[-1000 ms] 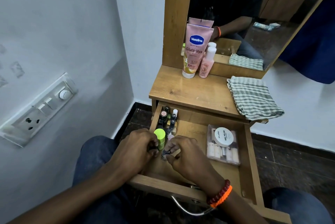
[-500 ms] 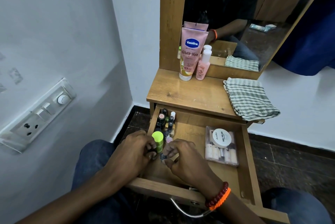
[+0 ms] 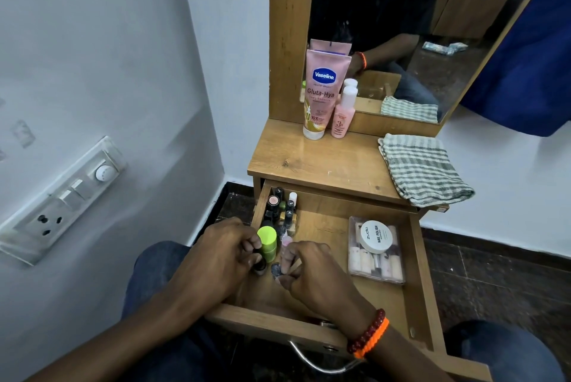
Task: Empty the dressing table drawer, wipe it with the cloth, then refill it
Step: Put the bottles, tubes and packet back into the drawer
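1 open drawer [image 3: 420,261], 1 nail-polish box [image 3: 375,250], 1 cloth [image 3: 423,170] and 2 bottles on worktop [image 3: 324,162], left hand [image 3: 216,258] fingers curled round green-capped tube [image 3: 267,242], right hand [image 3: 315,273] fingers pinching small dark item [image 3: 276,270]

The curled left hand [image 3: 222,258] hid the lime-green capped tube's [image 3: 267,242] base; small dark bottle caps [image 3: 282,207] bore illegible labels.

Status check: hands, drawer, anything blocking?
Left hand grips green-capped tube; right hand pinches small dark item. Drawer open, still stocked. Cloth untouched on top. Nothing blocking.
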The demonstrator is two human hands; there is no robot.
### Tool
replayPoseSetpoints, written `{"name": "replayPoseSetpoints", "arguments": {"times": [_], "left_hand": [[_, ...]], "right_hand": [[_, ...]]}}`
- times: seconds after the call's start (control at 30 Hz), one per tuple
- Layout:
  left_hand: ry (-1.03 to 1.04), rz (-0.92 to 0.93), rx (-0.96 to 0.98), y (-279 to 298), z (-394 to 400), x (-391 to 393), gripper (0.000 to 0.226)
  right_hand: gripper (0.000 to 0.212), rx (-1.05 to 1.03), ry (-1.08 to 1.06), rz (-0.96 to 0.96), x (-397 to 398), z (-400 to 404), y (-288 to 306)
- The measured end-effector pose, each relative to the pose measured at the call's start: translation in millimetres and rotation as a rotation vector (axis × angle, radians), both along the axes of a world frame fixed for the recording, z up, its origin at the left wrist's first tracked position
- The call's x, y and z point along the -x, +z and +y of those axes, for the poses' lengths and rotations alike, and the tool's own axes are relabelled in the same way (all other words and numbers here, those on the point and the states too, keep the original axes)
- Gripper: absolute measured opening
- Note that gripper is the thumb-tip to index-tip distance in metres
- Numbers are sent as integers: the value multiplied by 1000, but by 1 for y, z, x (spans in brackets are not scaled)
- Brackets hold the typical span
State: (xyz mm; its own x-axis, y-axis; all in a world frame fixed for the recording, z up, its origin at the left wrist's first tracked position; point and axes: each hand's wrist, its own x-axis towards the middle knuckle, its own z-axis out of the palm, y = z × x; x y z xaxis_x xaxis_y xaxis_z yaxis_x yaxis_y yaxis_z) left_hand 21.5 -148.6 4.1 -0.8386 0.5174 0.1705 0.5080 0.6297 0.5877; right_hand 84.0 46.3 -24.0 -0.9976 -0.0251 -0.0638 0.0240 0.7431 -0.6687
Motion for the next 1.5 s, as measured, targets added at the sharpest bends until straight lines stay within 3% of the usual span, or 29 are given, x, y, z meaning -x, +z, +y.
{"name": "replayPoseSetpoints", "arguments": {"times": [0.17,0.6,0.93,1.13,1.23,1.33,1.4,1.5], "left_hand": [[-17,19,-9,2,-4,1,22],[12,-10,-7,2,-7,0,20],[25,-10,-4,8,-3,3,23],[75,-33,-51,41,19,29,8],[137,7,-152,64,51,72,9],[226,-14,-233,69,100,120,44],[240,-25,-276,67,134,141,50],[245,-21,-313,58,168,162,56]], "right_hand": [[30,-23,-19,-27,6,-7,-13],[9,-64,-56,-89,8,-10,-17],[7,-35,-85,-97,7,-7,-23],[14,23,-48,-256,18,23,36],[9,-17,-152,-73,55,55,105],[3,-123,-279,333,107,80,165],[10,-193,-311,591,141,91,190],[23,-330,-286,684,187,98,205]]}}
